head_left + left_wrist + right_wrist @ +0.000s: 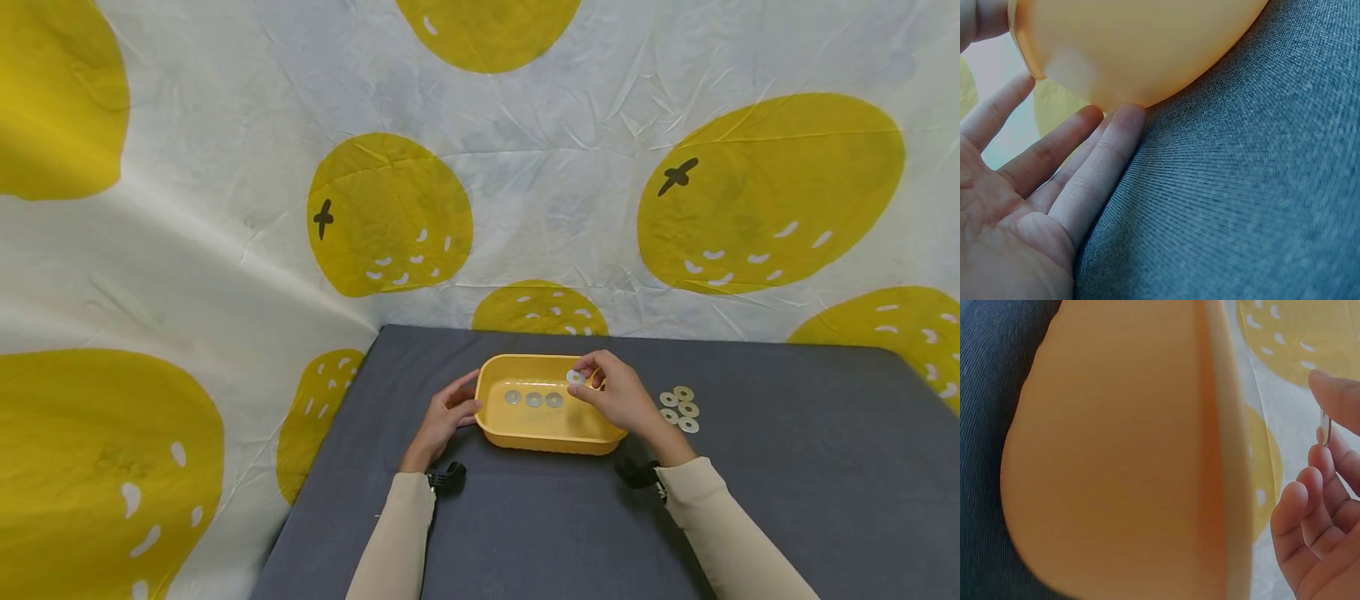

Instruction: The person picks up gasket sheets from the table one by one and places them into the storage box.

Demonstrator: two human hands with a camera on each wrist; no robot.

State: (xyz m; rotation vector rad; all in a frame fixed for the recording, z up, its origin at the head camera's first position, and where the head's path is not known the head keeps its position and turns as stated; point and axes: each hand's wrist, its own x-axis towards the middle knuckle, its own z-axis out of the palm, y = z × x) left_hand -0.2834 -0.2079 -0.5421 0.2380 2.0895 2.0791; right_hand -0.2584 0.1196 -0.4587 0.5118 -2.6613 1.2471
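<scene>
A yellow plastic tray (551,443) sits on the dark cloth in the head view. My left hand (442,421) holds its left end, thumb over the rim and fingertips against the outer wall, as the left wrist view of the fingers (1110,150) shows. Above the tray's right part, my right hand (624,400) pinches a metal washer (575,377) between thumb and fingers. The right wrist view has this washer (1326,428) nearly edge-on. Three flat washers (533,399) lie in a row on the tray floor, left of the pinched one.
Right of the tray, several loose washers (688,409) lie grouped on the dark grey tablecloth (525,525). A white curtain (540,208) with yellow fruit prints hangs behind the table and along its left side.
</scene>
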